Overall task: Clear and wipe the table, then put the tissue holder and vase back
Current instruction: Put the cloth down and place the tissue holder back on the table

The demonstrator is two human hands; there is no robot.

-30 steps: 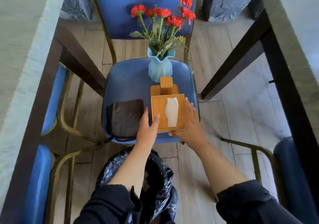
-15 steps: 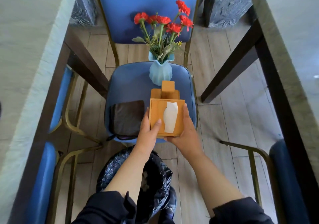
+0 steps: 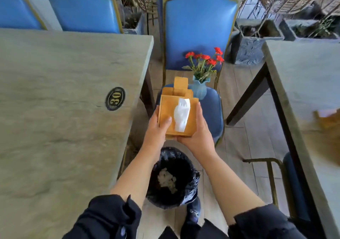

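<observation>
Tissue holder (image 3: 170,113): boxy smooth wood

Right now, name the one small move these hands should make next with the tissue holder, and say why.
Probably swing the tissue holder left and set it on the table marked 30. The left hand and right hand grip its sides, holding it up above the chair seat, and the tabletop beside it looks bare. The vase still stands on the seat, so it would follow.

Table (image 3: 64,110) top lies bare at left; vase (image 3: 199,89) stands beyond.
</observation>
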